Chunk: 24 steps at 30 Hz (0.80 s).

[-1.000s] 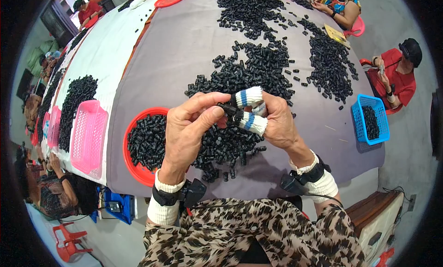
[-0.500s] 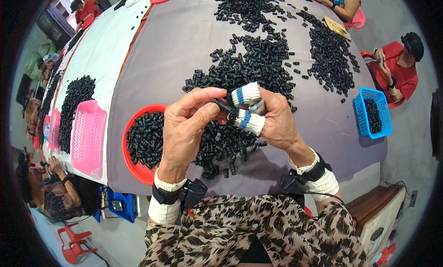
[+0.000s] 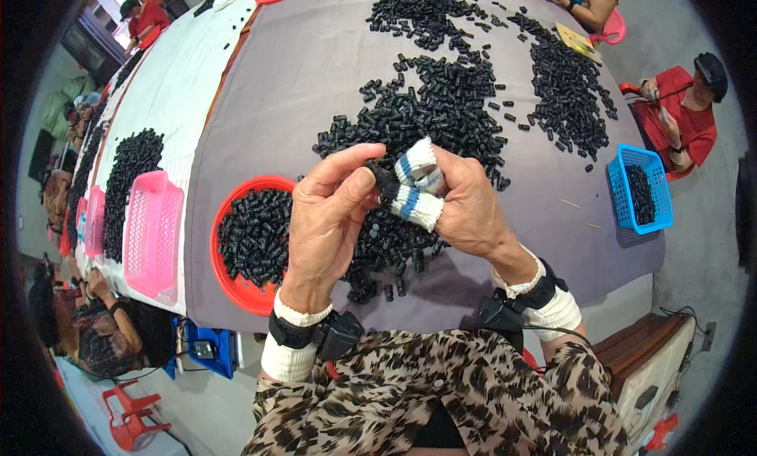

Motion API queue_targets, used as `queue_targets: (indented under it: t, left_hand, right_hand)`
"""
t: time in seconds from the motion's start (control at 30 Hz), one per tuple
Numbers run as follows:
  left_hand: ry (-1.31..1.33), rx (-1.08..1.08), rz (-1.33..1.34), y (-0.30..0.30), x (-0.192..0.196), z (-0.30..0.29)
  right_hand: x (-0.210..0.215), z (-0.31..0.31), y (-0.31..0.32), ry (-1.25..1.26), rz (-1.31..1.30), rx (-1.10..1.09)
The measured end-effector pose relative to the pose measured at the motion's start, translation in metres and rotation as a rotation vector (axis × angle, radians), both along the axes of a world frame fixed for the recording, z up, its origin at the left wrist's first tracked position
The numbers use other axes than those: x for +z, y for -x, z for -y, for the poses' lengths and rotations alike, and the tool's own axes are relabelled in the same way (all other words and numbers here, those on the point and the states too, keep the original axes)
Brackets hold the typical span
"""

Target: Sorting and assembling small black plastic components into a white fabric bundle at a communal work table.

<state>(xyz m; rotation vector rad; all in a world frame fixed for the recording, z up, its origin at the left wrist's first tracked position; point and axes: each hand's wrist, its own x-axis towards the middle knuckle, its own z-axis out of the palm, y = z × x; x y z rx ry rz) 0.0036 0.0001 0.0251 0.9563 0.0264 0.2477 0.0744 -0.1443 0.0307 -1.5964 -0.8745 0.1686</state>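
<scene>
In front of my chest, my left hand (image 3: 325, 215) pinches a small black cylindrical piece (image 3: 379, 171) between thumb and forefinger. Opposite it, my right hand (image 3: 477, 212) wears white knitted finger sleeves (image 3: 418, 207) with blue stripes on thumb and forefinger. Their blackened tips close on the same piece, which they partly hide. Under and beyond both hands spreads a big pile of similar black pieces (image 3: 441, 109) on the grey cloth. Left of my left hand, a round red basin (image 3: 229, 286) holds many more of them.
A grey-covered table (image 3: 260, 101) stretches ahead. Pink baskets (image 3: 150, 235) stand on the white cloth to the left. At the right edge sits a blue basket (image 3: 665, 219) with black pieces, near a person in red (image 3: 694, 121). A yellow tray (image 3: 579, 42) lies farther back.
The black piece now sits deeper between my fingers and shows less. My right hand has shifted slightly left, and my left wrist slightly right.
</scene>
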Motion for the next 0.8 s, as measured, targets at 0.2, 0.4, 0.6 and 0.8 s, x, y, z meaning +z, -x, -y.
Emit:
queue_targets:
  t: [0.2, 0.4, 0.6, 0.8]
  left_hand:
    - [0.006, -0.001, -0.030, 0.002, 0.001, 0.000]
    - [0.014, -0.019, -0.036, 0.002, 0.000, 0.001]
    - [0.087, -0.045, -0.043, 0.002, 0.001, -0.001]
    - [0.162, -0.135, -0.022, 0.000, -0.008, -0.005]
  right_hand:
    - [0.000, -0.002, 0.002, 0.011, 0.030, -0.013]
    - [-0.004, -0.003, 0.000, 0.030, 0.054, -0.046]
    - [0.007, -0.003, -0.001, 0.073, -0.009, -0.017]
    - [0.010, -0.004, -0.013, 0.175, -0.010, 0.120]
